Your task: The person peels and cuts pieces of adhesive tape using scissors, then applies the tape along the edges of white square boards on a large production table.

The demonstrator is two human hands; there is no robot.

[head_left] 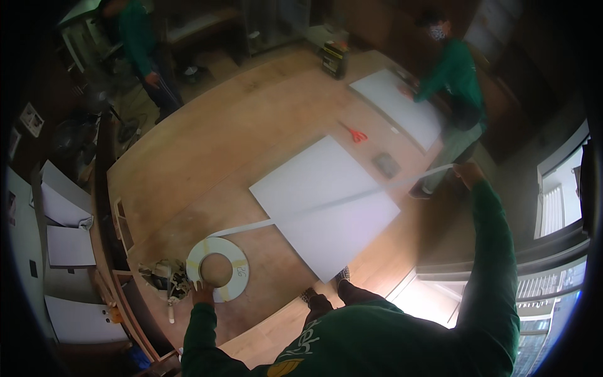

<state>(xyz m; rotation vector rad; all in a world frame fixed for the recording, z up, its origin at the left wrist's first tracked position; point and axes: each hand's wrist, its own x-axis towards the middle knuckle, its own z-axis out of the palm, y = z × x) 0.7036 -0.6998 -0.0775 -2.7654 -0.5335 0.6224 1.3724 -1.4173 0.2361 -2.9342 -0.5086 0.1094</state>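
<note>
A wide, flat roll of white edge banding [235,252], with yellowish marks and writing on it, lies on the table's near left part. My left hand [201,293] rests at its near left rim, fingers stretched and apart. From the roll's far side a long white strip [326,204] runs to the right, over a white rectangular panel [326,207]. My right hand [467,174], raised past the table's right side with the arm extended, is closed on the free end. The panel lies flat, its near corner close to my feet.
Red-handled scissors [357,135] and a dark grey flat object [385,164] lie beyond the panel on the large wooden table [207,157]. A co-worker in green [455,78] leans over another white panel [402,103]. A second person [139,47] stands far left. Tangled scraps [164,279] sit left of the roll.
</note>
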